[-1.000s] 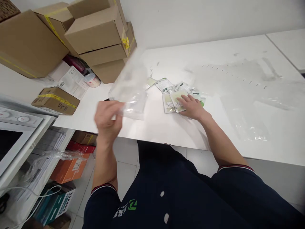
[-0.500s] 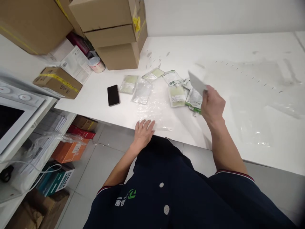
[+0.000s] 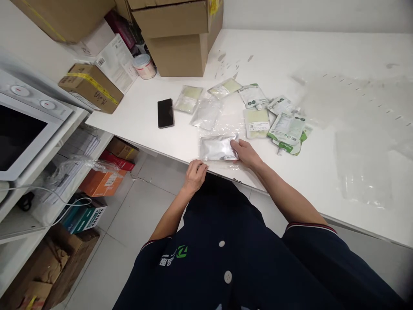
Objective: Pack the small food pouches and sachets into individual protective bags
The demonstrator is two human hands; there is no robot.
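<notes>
My right hand (image 3: 245,153) grips the right end of a silver pouch (image 3: 215,148), thumb on top. The pouch lies flat over a clear plastic bag (image 3: 227,122) near the table's front edge. At the bag's lower left corner, my left hand (image 3: 195,173) has its fingers curled and closed at the table edge; what is between them is too small to make out. Right of the bag sit a pale green packet (image 3: 257,122) and overlapping green-and-white spouted pouches (image 3: 288,128). Behind it are another clear bag (image 3: 207,113) and two pale green packets (image 3: 189,98).
A black phone (image 3: 165,113) lies on the white table (image 3: 135,125) at the left. Cardboard boxes (image 3: 177,54) and a can (image 3: 144,66) stand behind it. More clear bags (image 3: 363,168) spread over the right side. A microwave (image 3: 26,129) is at far left.
My right hand has come left and down, bringing the silver pouch from above the spouted pouches onto the clear bag. My left hand's fingers have curled in. The view has shifted.
</notes>
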